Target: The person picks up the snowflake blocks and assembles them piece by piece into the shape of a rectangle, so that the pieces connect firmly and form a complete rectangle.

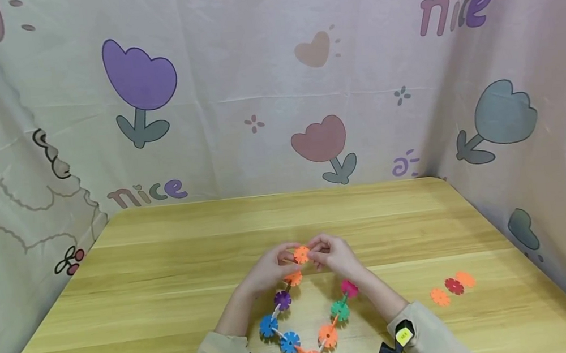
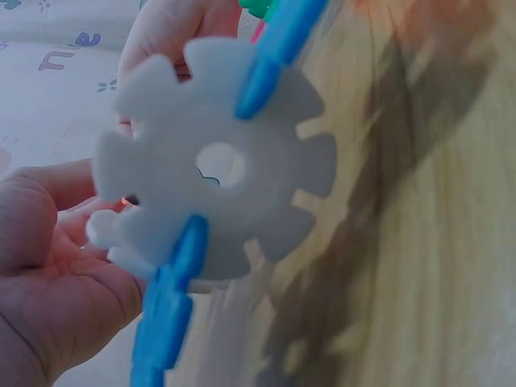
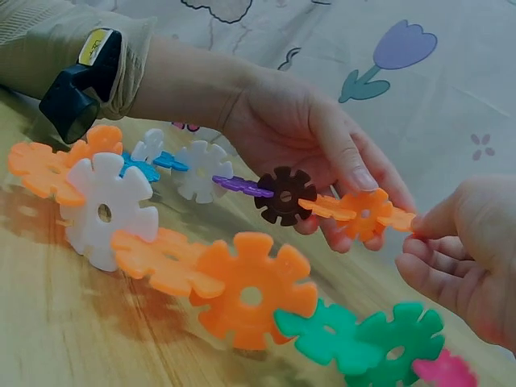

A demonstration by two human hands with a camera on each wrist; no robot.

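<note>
A chain of slotted plastic snowflake discs hangs in a loop, open at the top right, between my hands. My left hand (image 1: pixel 268 267) grips its end, with thumb and fingers on an upright orange snowflake disc (image 3: pixel 364 214). My right hand (image 1: pixel 338 257) pinches the edge of another orange snowflake disc (image 1: pixel 301 254), which meets the first one. Further along are a dark brown disc (image 3: pixel 285 196), a purple disc (image 1: pixel 282 300) and blue discs (image 1: pixel 290 343). The far end has green discs (image 1: pixel 339 310) and a pink disc (image 1: pixel 349 288). A white disc (image 2: pixel 161 161) fills the left wrist view.
On the wooden table (image 1: pixel 168 256), to the right of my right arm, lie two loose orange discs (image 1: pixel 440 297) and a red disc (image 1: pixel 454 286). A printed curtain (image 1: pixel 231 62) stands behind the table and along both sides.
</note>
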